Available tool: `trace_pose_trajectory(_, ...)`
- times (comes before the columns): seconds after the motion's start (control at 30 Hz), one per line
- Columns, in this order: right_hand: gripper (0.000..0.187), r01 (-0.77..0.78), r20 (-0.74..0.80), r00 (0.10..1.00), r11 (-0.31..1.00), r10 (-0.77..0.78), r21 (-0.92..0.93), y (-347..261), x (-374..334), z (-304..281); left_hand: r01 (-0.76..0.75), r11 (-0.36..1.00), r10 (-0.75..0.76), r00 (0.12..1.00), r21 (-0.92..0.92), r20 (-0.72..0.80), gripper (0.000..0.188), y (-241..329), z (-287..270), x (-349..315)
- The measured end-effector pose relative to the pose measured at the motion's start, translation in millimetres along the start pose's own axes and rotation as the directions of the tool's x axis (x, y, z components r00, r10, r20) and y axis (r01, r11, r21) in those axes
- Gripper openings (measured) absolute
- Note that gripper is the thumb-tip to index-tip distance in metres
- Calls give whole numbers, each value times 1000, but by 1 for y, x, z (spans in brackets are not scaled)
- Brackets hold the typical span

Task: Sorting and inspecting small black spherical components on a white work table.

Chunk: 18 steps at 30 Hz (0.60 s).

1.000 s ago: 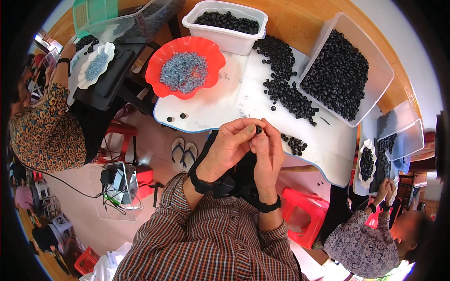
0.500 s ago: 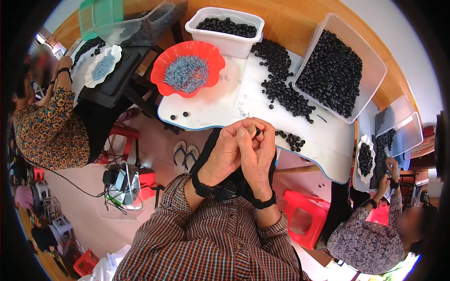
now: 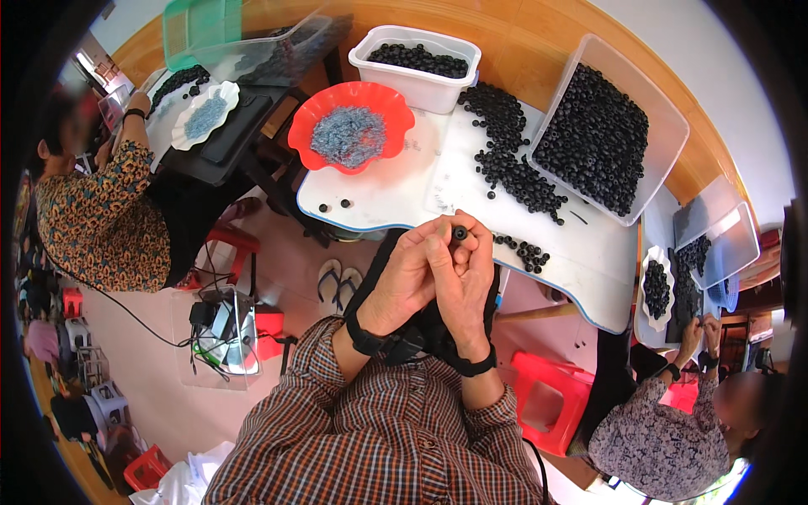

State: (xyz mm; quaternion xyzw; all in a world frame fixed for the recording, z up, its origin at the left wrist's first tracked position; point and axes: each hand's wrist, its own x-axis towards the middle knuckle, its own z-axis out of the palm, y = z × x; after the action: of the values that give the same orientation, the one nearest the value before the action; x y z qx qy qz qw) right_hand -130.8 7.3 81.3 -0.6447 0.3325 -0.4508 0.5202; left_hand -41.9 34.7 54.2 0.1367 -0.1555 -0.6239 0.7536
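Raised a little since half a second ago, both hands pressed together, pinching small black ring at 12 o'clock above desk edge; best held steady, square.

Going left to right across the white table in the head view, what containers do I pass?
Red bowl of blue-grey bits → white tub of black rings → big clear tray of black rings. In front, both hands pinch one black ring.
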Motion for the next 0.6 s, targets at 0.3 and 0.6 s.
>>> trace_pose_trajectory(0.3, 27, -83, -8, 996, 966, 88, 246, 19, 0, -4, 38, 994, -31, 997, 106, -73, 24, -2, 3, 0)
trace_pose_trajectory(0.6, 33, -203, 39, 978, 897, 204, 394, 42, -1, -5, 35, 976, 2, 986, 216, -168, 23, -1, -8, 8)
